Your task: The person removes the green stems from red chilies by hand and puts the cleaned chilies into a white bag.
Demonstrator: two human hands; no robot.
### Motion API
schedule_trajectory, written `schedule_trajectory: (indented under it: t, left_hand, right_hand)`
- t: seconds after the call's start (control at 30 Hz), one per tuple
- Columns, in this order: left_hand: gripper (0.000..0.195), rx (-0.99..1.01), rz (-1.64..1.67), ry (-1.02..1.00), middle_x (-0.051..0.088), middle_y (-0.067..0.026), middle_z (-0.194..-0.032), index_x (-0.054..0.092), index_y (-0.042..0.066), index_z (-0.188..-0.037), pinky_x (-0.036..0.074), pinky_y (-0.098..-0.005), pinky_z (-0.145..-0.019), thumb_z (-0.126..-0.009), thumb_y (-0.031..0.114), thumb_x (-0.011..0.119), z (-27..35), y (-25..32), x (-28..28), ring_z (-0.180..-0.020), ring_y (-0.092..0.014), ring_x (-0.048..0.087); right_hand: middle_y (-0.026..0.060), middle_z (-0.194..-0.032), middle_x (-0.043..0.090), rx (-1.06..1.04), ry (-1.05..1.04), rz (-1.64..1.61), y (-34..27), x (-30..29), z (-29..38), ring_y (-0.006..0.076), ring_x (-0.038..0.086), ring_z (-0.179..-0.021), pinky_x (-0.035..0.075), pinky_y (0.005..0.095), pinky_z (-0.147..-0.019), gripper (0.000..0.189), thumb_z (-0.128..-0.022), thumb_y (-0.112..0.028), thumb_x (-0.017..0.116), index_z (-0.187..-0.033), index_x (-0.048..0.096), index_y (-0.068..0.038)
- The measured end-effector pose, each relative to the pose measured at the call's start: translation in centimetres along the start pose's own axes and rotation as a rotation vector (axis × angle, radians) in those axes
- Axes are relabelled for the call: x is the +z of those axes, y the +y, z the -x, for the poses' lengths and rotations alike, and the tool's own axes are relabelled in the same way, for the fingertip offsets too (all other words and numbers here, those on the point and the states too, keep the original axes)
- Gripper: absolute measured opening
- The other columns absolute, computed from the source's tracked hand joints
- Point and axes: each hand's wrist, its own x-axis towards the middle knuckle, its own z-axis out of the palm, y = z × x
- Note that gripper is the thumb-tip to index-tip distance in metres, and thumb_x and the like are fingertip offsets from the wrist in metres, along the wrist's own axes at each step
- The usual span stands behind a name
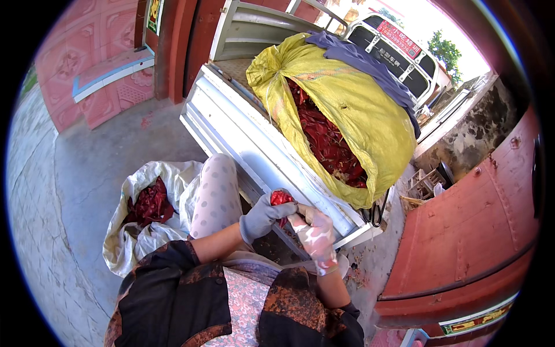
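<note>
My left hand (261, 217), in a grey glove, is closed around a dried red chili pepper (282, 198). My right hand (313, 230) wears a pink and white patterned glove. Its fingertips meet the left thumb beside the pepper; whether they pinch a part of it is too small to tell. Just beyond both hands, a large yellow woven sack (360, 112) lies on a truck bed, slit along its side. Dark red dried chili peppers (325, 134) show through the slit. Left of my knee, an open white woven sack (115, 234) holds more dried red peppers (151, 204).
The truck's white tailgate (260, 143) is right in front of my knees. A purple cloth (347, 52) drapes over the yellow sack. On the right stands a red metal door (459, 243), with a small wooden stool (422, 182) near it. Plant scraps (357, 275) litter the concrete floor.
</note>
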Motion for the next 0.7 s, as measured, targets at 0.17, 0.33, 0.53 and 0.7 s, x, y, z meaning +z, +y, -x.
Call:
schedule_trajectory:
  t: [0.17,0.33,0.53,0.7]
  left_hand:
    - [0.016,-0.145,0.15,0.196,0.058,-0.0039,-0.071,0.059,0.005,-0.087,0.043,-0.0249,-0.053,-0.09,0.02,0.057,1.0,1.4,1.3,-0.064,-0.011,0.056]
    - [0.018,-0.104,0.161,0.008,0.052,-0.0029,-0.064,0.055,0.004,-0.104,0.039,-0.024,-0.048,-0.091,0.017,0.053,0.7,0.5,0.8,-0.051,-0.011,0.048]
    - [0.019,-0.19,0.209,-0.008,0.043,-0.0002,-0.059,0.054,0.004,-0.104,0.034,-0.0246,-0.047,-0.091,0.017,0.053,1.0,1.8,0.9,-0.048,-0.009,0.037]
    - [0.018,-0.207,0.173,0.008,0.043,0.0002,-0.058,0.055,0.004,-0.1,0.034,-0.0253,-0.047,-0.09,0.02,0.056,1.4,0.4,-0.5,-0.048,-0.01,0.038]
  right_hand:
    - [0.0107,-0.098,0.067,0.006,0.107,0.16,3.0,-1.9,-9.2,0.0179,0.063,-0.086,0.05,0.0286,-0.078,0.024,-0.08,-0.005,0.065,-0.104,0.065,-0.005]
    - [0.0045,-0.143,0.036,-0.15,-0.275,0.81,6.8,0.6,-19.4,0.029,0.038,-0.127,0.034,0.0402,-0.104,0.061,-0.079,-0.021,0.066,-0.135,0.042,-0.026]
    - [0.005,-0.137,0.044,0.017,-0.53,1.034,10.9,4.3,-22.4,0.0276,0.038,-0.128,0.034,0.0411,-0.102,0.057,-0.074,-0.04,0.068,-0.127,0.051,-0.03]
    - [0.0113,-0.124,0.055,0.1,-0.423,0.774,12.2,-0.2,-20.2,0.033,0.048,-0.116,0.041,0.0392,-0.097,0.037,-0.081,-0.035,0.063,-0.115,0.061,-0.021]
